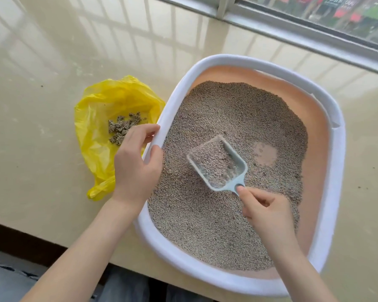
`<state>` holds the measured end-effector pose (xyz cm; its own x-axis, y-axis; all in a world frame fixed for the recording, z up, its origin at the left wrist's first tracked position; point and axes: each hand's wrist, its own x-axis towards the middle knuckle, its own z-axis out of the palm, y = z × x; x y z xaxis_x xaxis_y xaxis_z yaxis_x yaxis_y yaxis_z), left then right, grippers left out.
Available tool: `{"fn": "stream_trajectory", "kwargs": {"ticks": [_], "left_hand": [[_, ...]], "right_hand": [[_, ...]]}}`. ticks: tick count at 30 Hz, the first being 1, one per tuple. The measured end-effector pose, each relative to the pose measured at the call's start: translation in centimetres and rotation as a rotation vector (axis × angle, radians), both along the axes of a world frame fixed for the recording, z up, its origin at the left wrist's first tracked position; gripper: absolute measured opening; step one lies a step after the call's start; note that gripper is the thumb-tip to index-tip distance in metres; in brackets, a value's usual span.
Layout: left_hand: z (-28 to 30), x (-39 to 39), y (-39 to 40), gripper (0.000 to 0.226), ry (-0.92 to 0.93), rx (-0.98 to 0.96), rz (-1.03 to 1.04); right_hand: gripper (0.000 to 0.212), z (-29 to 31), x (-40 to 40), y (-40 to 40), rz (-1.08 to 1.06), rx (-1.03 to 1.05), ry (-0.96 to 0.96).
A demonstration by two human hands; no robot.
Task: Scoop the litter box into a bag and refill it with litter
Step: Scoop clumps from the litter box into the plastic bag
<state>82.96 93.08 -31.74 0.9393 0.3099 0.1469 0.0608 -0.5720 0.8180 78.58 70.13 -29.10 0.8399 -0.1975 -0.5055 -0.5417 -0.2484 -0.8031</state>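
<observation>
A litter box (327,101) with a white rim and peach inner walls lies on the pale floor, filled with grey-brown litter (205,214). My right hand (264,212) grips the handle of a pale blue slotted scoop (218,164) whose pan holds litter and is blurred just above the surface. A small bare patch (265,154) of the box floor shows to the scoop's right. My left hand (135,164) grips the box's left rim. An open yellow plastic bag (100,118) lies left of the box with a few grey clumps (122,127) inside.
A window frame (292,29) runs along the top right, close behind the box. A dark threshold strip (20,240) crosses the lower left, with grey flooring below it. Dark specks of litter dot the floor right of the box.
</observation>
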Motion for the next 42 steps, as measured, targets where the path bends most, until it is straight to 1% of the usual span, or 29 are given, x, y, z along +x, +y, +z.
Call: {"fn": "stream_trajectory", "kwargs": {"ticks": [3, 7, 10, 14, 17, 19, 22, 24, 25, 27, 28, 30, 31, 33, 35, 37, 39, 42], "left_hand": [[-0.1, 0.0, 0.0, 0.033, -0.005, 0.012, 0.001], [-0.1, 0.0, 0.0, 0.032, -0.011, 0.029, 0.003], [0.0, 0.0, 0.0, 0.032, -0.014, 0.02, 0.001], [-0.1, 0.0, 0.0, 0.032, -0.011, -0.006, 0.003], [-0.1, 0.0, 0.1, 0.032, -0.02, 0.009, 0.001], [0.0, 0.0, 0.1, 0.033, -0.012, -0.032, -0.009], [0.4, -0.2, 1.2, 0.035, 0.033, -0.191, 0.004], [0.8, -0.4, 3.1, 0.034, 0.018, -0.197, 0.072], [0.8, -0.5, 4.4, 0.034, 0.004, -0.155, 0.125], [0.4, -0.7, 7.3, 0.033, 0.014, 0.001, 0.256], [0.1, -0.8, 8.6, 0.034, 0.052, 0.09, 0.32], [-0.6, -0.8, 10.6, 0.043, 0.191, 0.215, 0.407], [-0.9, -0.7, 11.2, 0.049, 0.28, 0.215, 0.419], [-1.5, -0.5, 12.0, 0.063, 0.445, 0.123, 0.394], [-2.0, -0.2, 12.5, 0.072, 0.559, -0.01, 0.353], [-2.4, -0.1, 12.8, 0.068, 0.593, -0.111, 0.335], [-2.5, -0.1, 12.9, 0.058, 0.55, -0.129, 0.343], [-2.2, -0.1, 12.9, 0.052, 0.483, -0.143, 0.352]], "right_hand": [[0.013, 0.4, -0.3, 0.0, -0.01, -0.017, -0.03], [0.02, 0.8, -0.1, 0.1, -0.01, -0.016, -0.041], [0.022, 1.2, 0.0, 0.3, -0.027, -0.01, -0.041], [0.015, 1.7, 0.0, 0.9, -0.034, -0.014, -0.045], [0.016, 2.6, 0.3, 1.9, -0.024, 0.021, -0.068], [0.017, 3.6, 0.8, 2.8, -0.012, 0.004, -0.092], [0.014, 5.3, 1.9, 4.9, -0.009, -0.05, -0.167], [0.017, 6.3, 2.9, 6.9, 0.031, -0.074, -0.213], [0.018, 6.6, 3.3, 8.0, 0.07, -0.092, -0.247], [0.017, 6.3, 4.4, 10.2, 0.186, -0.187, -0.341], [0.023, 5.9, 5.0, 11.3, 0.247, -0.287, -0.398], [0.027, 4.9, 6.2, 13.5, 0.376, -0.576, -0.505], [0.027, 4.3, 6.8, 14.6, 0.437, -0.743, -0.547], [0.025, 3.6, 7.8, 16.7, 0.559, -1.033, -0.58], [0.016, 3.0, 8.4, 18.3, 0.702, -1.189, -0.527], [0.009, 2.8, 8.6, 19.2, 0.806, -1.293, -0.454], [0.019, 3.1, 8.7, 19.8, 0.813, -1.328, -0.404], [0.023, 2.7, 8.9, 19.5, 0.809, -1.332, -0.442]]}}
